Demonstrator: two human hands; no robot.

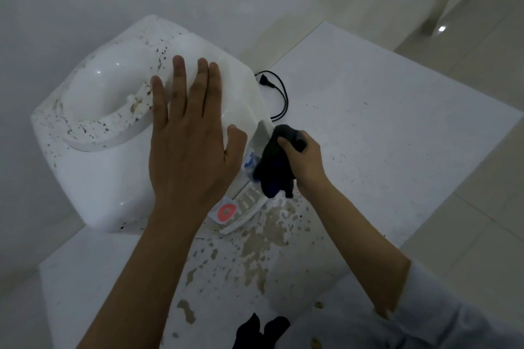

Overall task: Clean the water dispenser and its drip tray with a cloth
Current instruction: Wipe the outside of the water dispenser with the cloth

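Pressing flat-fingered on the dispenser (113, 167), left hand (190, 150); at its 3 o'clock, right hand (304, 163) grips a cloth (273, 167), seemingly touching the front.

Bare table (382, 110) right of dispenser (93, 167)

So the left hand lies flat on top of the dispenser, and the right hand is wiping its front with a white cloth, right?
Not quite: the cloth is dark, not white, as the head view shows. The rest holds: the left hand lies flat on top of the dispenser, and the right hand grips the cloth against its front.
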